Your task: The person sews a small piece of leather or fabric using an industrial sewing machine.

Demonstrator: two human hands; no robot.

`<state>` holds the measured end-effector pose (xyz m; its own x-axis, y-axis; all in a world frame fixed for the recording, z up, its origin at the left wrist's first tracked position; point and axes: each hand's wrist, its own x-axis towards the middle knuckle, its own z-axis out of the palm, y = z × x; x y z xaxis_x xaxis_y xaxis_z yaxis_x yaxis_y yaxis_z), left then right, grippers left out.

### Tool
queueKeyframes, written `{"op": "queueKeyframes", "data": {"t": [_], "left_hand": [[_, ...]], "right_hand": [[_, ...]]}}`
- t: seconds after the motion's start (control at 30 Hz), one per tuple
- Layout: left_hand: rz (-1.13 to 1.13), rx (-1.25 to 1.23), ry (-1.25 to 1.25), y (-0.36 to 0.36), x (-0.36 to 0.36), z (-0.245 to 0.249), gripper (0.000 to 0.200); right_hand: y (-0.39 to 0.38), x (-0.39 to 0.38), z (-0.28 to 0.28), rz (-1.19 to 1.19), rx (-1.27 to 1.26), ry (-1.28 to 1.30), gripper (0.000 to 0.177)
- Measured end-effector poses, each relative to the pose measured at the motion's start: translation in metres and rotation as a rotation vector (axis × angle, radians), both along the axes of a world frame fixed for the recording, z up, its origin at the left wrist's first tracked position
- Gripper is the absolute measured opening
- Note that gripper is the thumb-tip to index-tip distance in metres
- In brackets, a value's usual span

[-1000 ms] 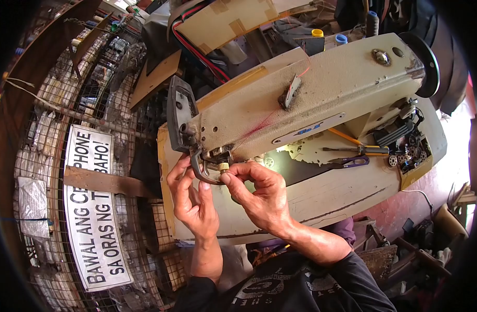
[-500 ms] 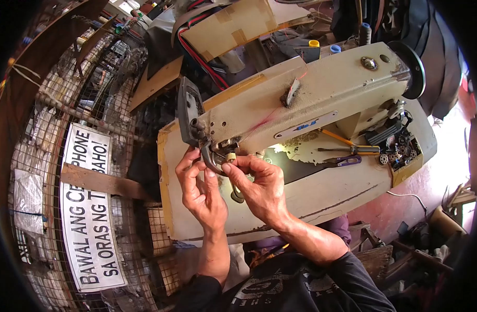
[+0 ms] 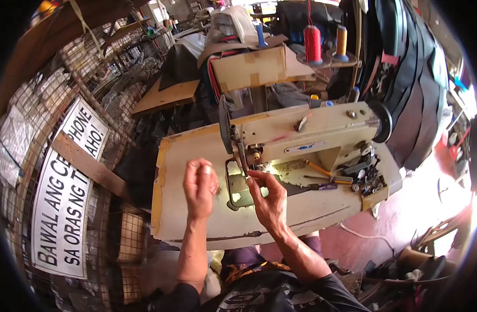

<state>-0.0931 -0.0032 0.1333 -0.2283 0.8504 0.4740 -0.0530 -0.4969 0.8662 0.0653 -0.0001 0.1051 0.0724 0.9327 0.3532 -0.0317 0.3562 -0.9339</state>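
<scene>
A beige sewing machine [image 3: 311, 132] stands on a worn table [image 3: 186, 151] with yellowed edges. My left hand [image 3: 199, 188] is raised over the table, left of the machine head and apart from it, fingers curled and blurred; whether they hold anything is unclear. By the needle area, my right hand [image 3: 268, 197] pinches close to the lower end of a dark curved lever [image 3: 242, 156]; what sits between the fingertips is too small to make out. A brass-coloured knob [image 3: 256, 155] shows on the machine head. Light shines beneath the head.
Screwdrivers [image 3: 321, 170], purple-handled pliers [image 3: 327, 186] and a pile of bobbins and metal parts [image 3: 362, 174] lie at the right of the table. Red thread [image 3: 312, 44] and yellow thread [image 3: 342, 40] stand behind. A wire rack with a sign [image 3: 61, 192] is at the left.
The camera view has tilted up and back, showing more behind the machine. My left hand has come away from the machine head to the left; my right hand remains near the lever.
</scene>
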Motion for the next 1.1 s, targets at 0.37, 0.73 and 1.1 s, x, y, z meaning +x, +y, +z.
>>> {"op": "queueKeyframes", "data": {"t": [0.37, 0.73, 1.1], "left_hand": [[0.101, -0.22, 0.467, -0.049, -0.01, -0.07, 0.013], [-0.326, -0.582, 0.137, -0.09, -0.023, -0.128, 0.009], [-0.006, -0.192, 0.558, -0.002, -0.019, -0.053, 0.021]], "right_hand": [[-0.034, -0.004, -0.017, 0.193, -0.022, -0.215, 0.041], [-0.06, -0.021, -0.083, 0.261, 0.019, -0.234, 0.013], [0.002, -0.022, -0.106, 0.124, -0.083, -0.327, 0.017]]}}
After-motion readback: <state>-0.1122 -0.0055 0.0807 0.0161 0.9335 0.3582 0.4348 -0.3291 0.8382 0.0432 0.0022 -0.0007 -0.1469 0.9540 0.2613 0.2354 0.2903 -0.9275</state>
